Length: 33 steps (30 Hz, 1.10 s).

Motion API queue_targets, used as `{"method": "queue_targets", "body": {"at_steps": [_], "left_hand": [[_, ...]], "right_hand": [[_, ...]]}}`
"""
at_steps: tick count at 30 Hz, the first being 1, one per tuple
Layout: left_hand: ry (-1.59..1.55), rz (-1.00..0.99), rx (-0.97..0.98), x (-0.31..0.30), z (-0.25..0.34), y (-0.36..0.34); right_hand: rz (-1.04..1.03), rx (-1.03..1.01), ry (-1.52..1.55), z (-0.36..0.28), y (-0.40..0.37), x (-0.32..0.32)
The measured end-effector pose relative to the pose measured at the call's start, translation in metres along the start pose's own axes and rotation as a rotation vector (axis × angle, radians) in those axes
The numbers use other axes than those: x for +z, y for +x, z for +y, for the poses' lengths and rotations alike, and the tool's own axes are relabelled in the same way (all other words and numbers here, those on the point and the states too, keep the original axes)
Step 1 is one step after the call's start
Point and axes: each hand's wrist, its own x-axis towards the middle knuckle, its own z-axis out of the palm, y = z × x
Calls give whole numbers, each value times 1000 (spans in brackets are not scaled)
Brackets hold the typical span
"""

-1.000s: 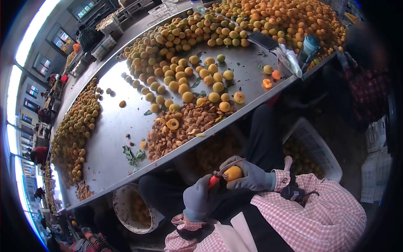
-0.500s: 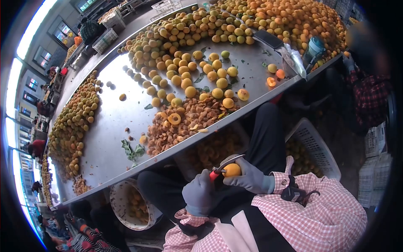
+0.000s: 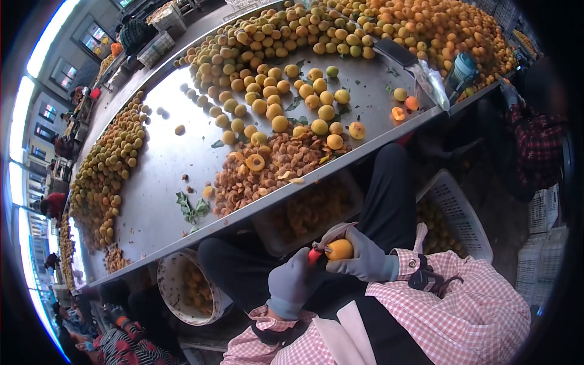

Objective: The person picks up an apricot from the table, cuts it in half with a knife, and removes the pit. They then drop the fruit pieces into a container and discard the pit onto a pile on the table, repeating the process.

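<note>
In the head view, my left hand (image 3: pixel 289 281), in a grey glove, is closed round the red handle of a small knife (image 3: pixel 314 256). Its metal end meets the side of a yellow-orange apricot (image 3: pixel 339 249). That fruit is gripped by my gloved right hand (image 3: pixel 365 254), thumb below and fingers around the far side. How deep the metal goes into the fruit is hidden. Beyond my hands, a heap of brown apricot stones (image 3: pixel 267 176) lies along the near edge of the metal table (image 3: pixel 161 201), with whole apricots (image 3: pixel 274 111) behind it.
Below the table edge are a bin of cut fruit (image 3: pixel 304 213), a white bucket (image 3: pixel 176 298) and a plastic crate (image 3: pixel 456 207). A phone (image 3: pixel 395 52) and a blue bottle (image 3: pixel 462 70) sit at the right. A co-worker in a checked sleeve (image 3: pixel 538 143) is there too.
The knife has turned, so its curved blade no longer stands out over the apricot as before. Both hands have shifted slightly, and the view has moved a little.
</note>
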Motion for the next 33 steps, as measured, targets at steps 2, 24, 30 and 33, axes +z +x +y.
{"method": "queue_targets", "body": {"at_steps": [2,24,30,33], "left_hand": [[-62,20,-12,6,-4,-4],[-1232,-516,-660,32,-21,-26],[-1050,-574,-668,27,-30,-19],[-1299,-273,-775,20,-19,-7]], "right_hand": [[-1,-320,-208,5,4,0],[-34,274,-371,51,5,-4],[-110,310,-288,53,16,-1],[-101,132,-279,41,22,-6]]}}
